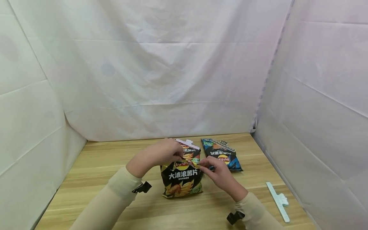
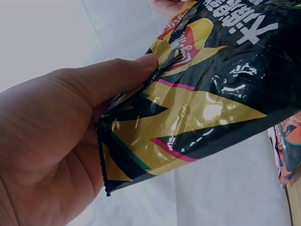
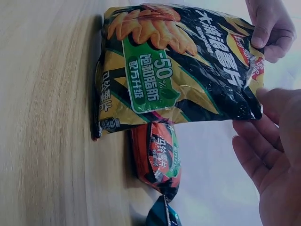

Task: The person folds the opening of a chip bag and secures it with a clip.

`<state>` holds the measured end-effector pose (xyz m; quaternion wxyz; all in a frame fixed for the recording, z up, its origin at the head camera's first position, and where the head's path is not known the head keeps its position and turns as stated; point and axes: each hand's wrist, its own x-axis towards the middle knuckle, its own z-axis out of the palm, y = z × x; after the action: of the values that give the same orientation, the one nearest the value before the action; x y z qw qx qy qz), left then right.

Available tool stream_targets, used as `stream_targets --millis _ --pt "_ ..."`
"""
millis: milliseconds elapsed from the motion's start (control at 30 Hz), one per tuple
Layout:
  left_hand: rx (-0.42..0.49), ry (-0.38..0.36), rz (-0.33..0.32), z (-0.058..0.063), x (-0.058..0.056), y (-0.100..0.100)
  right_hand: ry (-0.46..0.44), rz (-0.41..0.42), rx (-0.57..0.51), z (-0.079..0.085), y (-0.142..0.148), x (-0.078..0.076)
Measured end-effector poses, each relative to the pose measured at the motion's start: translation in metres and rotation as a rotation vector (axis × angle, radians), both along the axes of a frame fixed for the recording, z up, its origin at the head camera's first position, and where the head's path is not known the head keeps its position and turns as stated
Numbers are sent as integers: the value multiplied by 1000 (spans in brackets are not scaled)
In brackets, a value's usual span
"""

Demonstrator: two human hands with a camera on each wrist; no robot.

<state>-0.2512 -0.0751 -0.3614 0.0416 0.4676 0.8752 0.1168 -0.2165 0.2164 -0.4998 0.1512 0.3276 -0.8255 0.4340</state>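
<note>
A black and gold chip bag [image 1: 181,183] stands upright on the table, its printed front facing me. My left hand [image 1: 157,155] pinches its top edge at the left corner; in the left wrist view the thumb presses on the creased, folded-over top of the bag [image 2: 197,108]. At the other top corner, my right hand [image 1: 220,174] pinches the edge between thumb and fingers. The right wrist view shows both hands along the top of the bag [image 3: 207,61], which looks folded down there. The fingers behind the bag are partly hidden.
Behind it lies a red and black chip bag [image 1: 188,155] with a white clip [image 1: 188,143] across its top. To its right is a blue and black bag [image 1: 230,161] with a dark clip [image 1: 222,145]. A pale blue clip [image 1: 278,202] lies at the table's right.
</note>
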Motion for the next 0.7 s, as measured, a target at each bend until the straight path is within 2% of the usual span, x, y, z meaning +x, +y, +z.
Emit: stream_targets --millis 133,300,433,567,700 --pt "6 -4 -1 0 1 0 17 -25 17 5 11 3" --pt "10 -5 -4 1 2 0 30 -120 85 14 41 5" --pt "12 0 -7 2 2 1 -113 -213 195 23 74 10" --pt "8 6 -7 1 2 2 -294 -298 364 34 108 14" --pt "3 14 -2 1 3 2 -418 -368 530 42 143 16"
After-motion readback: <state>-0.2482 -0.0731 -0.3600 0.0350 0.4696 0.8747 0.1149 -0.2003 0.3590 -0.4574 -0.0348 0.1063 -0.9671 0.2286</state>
